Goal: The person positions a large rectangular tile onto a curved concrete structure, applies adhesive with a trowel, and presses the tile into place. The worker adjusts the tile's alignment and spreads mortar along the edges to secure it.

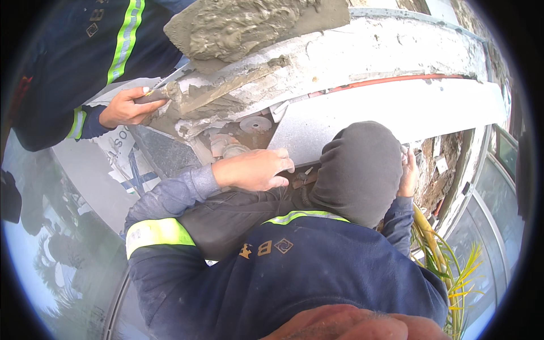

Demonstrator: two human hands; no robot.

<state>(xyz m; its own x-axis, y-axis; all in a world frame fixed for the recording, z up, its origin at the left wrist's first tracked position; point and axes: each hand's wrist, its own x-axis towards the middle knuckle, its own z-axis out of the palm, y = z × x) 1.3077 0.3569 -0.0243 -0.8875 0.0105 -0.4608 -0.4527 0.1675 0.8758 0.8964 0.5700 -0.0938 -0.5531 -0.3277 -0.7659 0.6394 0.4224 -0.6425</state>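
Running across the far side, left to right: one ledge [419,51], whitish, its left end smeared with wet grey mortar. Flanking it, I log reflective panels [68,255] at near left, framed panes [493,192] at right, and one green-yellow plant [433,243] at near right.

Slabs, pale: one [391,107], lying along the near side of the ledge from the middle to the right. Strip, orange-red: one [391,80], between slab and ledge. Disc, flat and round: one [262,126], among rubble left of the slab. Board, heaped with mortar: one [331,17], far middle.

Hands, three in all. Left hand [249,170]: loosely curled, holding nothing I can see, just beside the slab's left end. Right hand [408,175]: by the slab's near edge, partly behind a dark-clothed knee [357,170]; I cannot tell its grip. Co-worker's hand [126,106], far left: closed round one mortar-caked tool [153,97].
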